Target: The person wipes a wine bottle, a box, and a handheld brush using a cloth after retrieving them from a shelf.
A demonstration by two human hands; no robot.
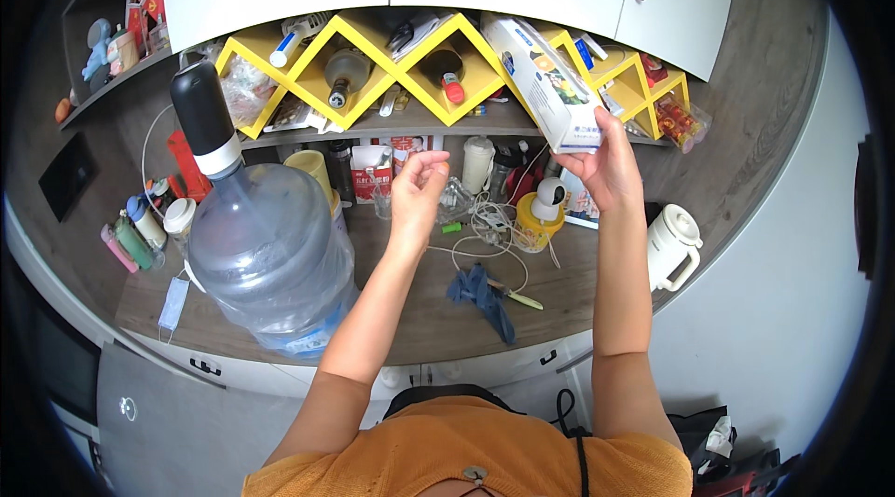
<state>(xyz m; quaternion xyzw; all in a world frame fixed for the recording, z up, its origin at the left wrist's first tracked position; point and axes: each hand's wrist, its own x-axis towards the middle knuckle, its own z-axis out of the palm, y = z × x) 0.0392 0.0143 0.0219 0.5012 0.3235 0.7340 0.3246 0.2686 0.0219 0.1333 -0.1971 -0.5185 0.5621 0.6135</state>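
My right hand (611,166) grips the near end of a long white carton (545,77) printed with colourful food pictures. The carton slants up and away, its far end in front of the yellow zigzag rack (382,59) under the cabinets. My left hand (418,194) is raised over the counter, fingers curled in toward the thumb; whether anything small is between them is hidden. Just beyond the left hand are a clear plastic item (455,200) and a white lidded cup (477,164). Below the hands, a dark blue cloth (485,299) lies on the counter (410,310).
A large water bottle (270,245) with a black pump (201,115) stands at left. Bottles (349,77) lie in the rack. A white camera (548,197) sits on a yellow-lidded tub (536,227) among tangled cables (494,222). At right stands a white kettle (669,245).
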